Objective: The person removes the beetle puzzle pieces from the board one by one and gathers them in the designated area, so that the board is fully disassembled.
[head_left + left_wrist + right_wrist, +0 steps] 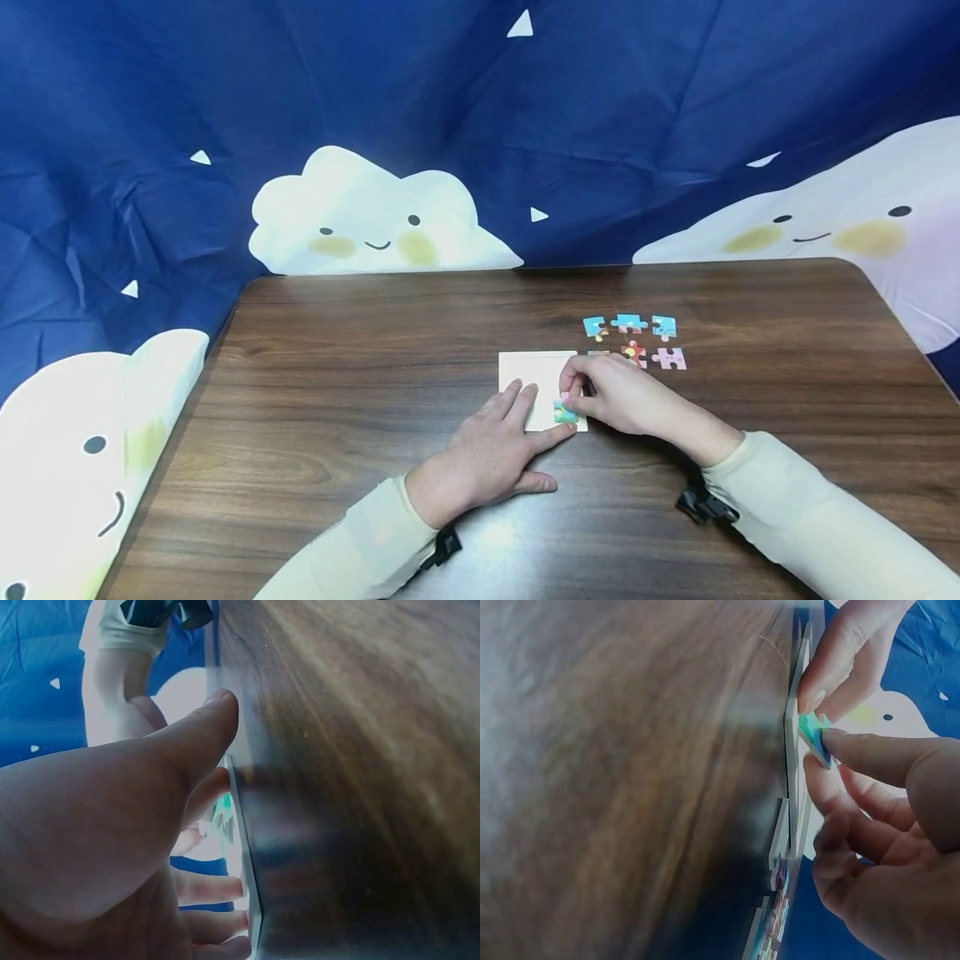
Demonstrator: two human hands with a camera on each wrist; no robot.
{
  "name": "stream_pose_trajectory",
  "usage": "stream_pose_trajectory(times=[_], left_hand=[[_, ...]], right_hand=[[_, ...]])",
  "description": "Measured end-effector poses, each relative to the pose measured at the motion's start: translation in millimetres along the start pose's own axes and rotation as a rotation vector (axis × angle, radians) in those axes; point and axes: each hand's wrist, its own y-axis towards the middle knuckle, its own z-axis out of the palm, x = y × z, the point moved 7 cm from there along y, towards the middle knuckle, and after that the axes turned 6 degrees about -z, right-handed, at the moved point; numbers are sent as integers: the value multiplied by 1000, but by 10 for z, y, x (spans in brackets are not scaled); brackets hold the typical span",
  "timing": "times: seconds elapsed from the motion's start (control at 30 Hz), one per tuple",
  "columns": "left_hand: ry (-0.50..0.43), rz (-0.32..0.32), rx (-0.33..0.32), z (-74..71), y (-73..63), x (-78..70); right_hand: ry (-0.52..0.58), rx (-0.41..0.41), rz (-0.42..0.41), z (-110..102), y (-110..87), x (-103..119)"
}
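Note:
A small green and blue jigsaw piece (565, 413) is pinched between the thumb and fingers of my right hand (626, 395), over the lower right of a white puzzle board (525, 367). In the right wrist view the piece (814, 736) stands tilted, its lower edge right at the board. My left hand (487, 450) lies with fingers spread, fingertips resting on the board's near left part and index fingertip close beside the piece. Its thumb (214, 712) extends apart from the board over the table.
Several loose jigsaw pieces lie beyond my right hand, including a blue one (629, 322), a red one (634, 353) and a pink one (670, 358). They rest on a brown wooden table (337, 375). A blue curtain (585, 108) with cloud faces hangs behind it.

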Motion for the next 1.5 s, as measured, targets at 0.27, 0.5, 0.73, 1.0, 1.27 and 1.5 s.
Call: stream_pose_trajectory(times=[0.27, 0.5, 0.73, 1.0, 1.27, 1.5], left_hand=[[-34, -3, 13, -3, 1, 4], [-78, 4, 7, -9, -16, 19], [-113, 6, 13, 4, -15, 40], [-102, 11, 9, -14, -3, 50], [-77, 22, -12, -33, -9, 47], [-83, 22, -6, -29, -4, 46]], right_hand=[[182, -31, 26, -70, -87, -79], [226, -121, 62, -299, -277, -184], [230, -157, 134, -463, -501, -402], [248, -181, 191, -562, -736, -662], [223, -187, 212, -611, -898, -896], [211, -171, 226, -608, -955, -1014]])
